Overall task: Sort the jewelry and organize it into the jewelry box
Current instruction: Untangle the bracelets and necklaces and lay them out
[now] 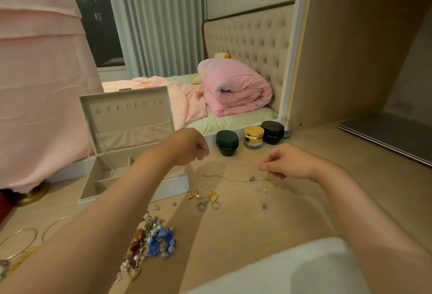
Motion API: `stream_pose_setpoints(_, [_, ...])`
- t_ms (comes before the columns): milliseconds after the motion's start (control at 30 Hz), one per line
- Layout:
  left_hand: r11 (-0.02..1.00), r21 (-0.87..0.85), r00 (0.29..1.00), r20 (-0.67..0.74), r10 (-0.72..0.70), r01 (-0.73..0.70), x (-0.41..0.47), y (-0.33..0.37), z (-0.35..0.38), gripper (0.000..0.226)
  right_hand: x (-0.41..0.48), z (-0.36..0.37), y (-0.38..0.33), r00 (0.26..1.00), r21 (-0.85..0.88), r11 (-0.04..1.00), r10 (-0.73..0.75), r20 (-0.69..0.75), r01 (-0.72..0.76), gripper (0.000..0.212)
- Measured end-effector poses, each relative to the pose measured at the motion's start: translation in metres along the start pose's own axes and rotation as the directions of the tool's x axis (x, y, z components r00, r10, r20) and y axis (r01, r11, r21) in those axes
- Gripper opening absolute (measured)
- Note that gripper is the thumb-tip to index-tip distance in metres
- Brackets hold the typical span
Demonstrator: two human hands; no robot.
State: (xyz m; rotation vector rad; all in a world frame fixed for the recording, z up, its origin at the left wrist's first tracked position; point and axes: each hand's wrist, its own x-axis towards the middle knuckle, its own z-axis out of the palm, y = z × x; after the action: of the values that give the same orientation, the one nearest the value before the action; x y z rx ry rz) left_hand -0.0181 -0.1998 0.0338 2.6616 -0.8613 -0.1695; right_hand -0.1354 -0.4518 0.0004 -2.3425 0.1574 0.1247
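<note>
The white jewelry box (131, 118) stands open, lid up. Beside it on the table (257, 223) lie a thin silver chain (233, 178), small rings (207, 199) and blue beads (161, 240).

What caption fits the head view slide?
Right hand pinches a thin chain over loose jewelry beside the open jewelry box.

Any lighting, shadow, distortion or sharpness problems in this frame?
Head view: warm, dim light; soft arm shadows stripe the tabletop; wide-angle distortion bows lines near the edges; the fine chain by the right hand barely resolves.
</note>
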Motion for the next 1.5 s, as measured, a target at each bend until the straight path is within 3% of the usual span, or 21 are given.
stream_pose_setpoints(200, [0.993, 0.114, 0.996, 0.069, -0.049, 0.041, 0.05, -0.013, 0.03, 0.021, 0.04, -0.002, 0.021, 0.976, -0.044, 0.999, 0.021, -0.217, -0.031, 0.015])
stream_pose_setpoints(467, [0.975, 0.214, 0.99, 0.111, -0.081, 0.056, 0.074, -0.022, 0.062, 0.02, 0.064, 0.018, 0.039, 0.979, -0.181, 0.981, 0.034, -0.2, -0.071, 0.012])
stream_pose_setpoints(600, [0.98, 0.196, 0.992, 0.104, -0.067, 0.045, 0.071, -0.024, 0.067, 0.033, 0.06, 0.021, 0.048, 0.975, -0.203, 0.976, 0.031, -0.221, -0.077, 0.013])
stream_pose_setpoints(767, [0.981, 0.191, 0.993, 0.103, -0.059, 0.038, 0.058, -0.017, 0.063, 0.025, 0.038, 0.019, 0.036, 0.969, -0.239, 0.969, -0.004, -0.248, -0.057, 0.015])
stream_pose_setpoints(900, [0.996, 0.089, 1.0, 0.031, -0.004, 0.002, 0.035, -0.002, 0.056, 0.026, 0.006, 0.019, 0.009, 0.996, -0.204, 0.979, 0.009, -0.092, -0.028, 0.013])
stream_pose_setpoints(1033, [0.997, -0.016, 0.995, -0.06, 0.08, -0.082, -0.002, 0.015, 0.057, 0.021, -0.019, 0.026, -0.013, 0.988, -0.318, 0.943, 0.133, 0.083, -0.101, 0.007])
stream_pose_setpoints(1233, [0.987, -0.098, 0.992, -0.029, 0.126, -0.128, -0.055, 0.023, 0.077, 0.017, -0.031, 0.052, -0.024, 0.972, -0.329, 0.923, 0.228, 0.055, -0.198, 0.013])
stream_pose_setpoints(1333, [0.986, -0.104, 0.991, -0.031, 0.13, -0.133, -0.078, 0.014, 0.078, 0.017, -0.034, 0.066, -0.039, 0.976, -0.318, 0.933, 0.204, 0.078, -0.17, 0.018])
stream_pose_setpoints(1500, [0.991, -0.11, 0.993, -0.1, 0.061, -0.072, -0.122, -0.027, 0.059, 0.014, -0.033, 0.104, -0.089, 0.995, -0.225, 0.974, 0.01, 0.097, 0.012, 0.025])
